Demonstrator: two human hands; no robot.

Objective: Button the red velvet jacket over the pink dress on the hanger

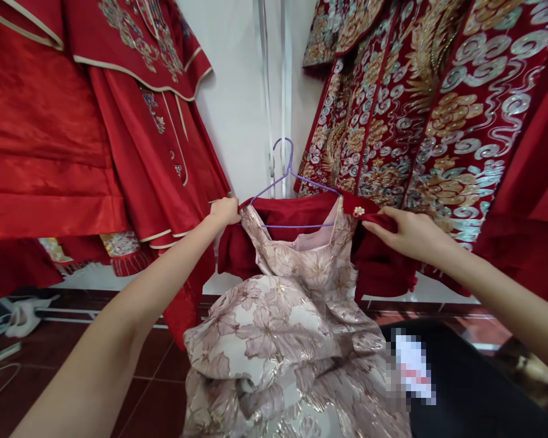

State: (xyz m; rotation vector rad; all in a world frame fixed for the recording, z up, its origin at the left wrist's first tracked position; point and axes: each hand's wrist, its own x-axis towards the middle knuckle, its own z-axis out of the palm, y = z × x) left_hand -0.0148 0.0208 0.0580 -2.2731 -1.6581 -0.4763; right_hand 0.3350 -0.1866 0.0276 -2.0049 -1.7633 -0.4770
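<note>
A dress (287, 322) with a pale pink floral brocade skirt and dark red velvet shoulders hangs on a purple wire hanger (288, 176) in front of me. My left hand (223, 212) is closed on the dress's left shoulder at the hanger's end. My right hand (404, 231) grips the red velvet of the right shoulder, next to a small pearl brooch (358, 212). The skirt spills down toward me.
Plain red garments (73, 121) hang at the left. Red robes (438, 103) with gold and silver embroidery hang at the right. A white wall with a metal rail (274, 91) stands behind. Dark red floor tiles (155, 365) lie below, cables (9, 316) at far left.
</note>
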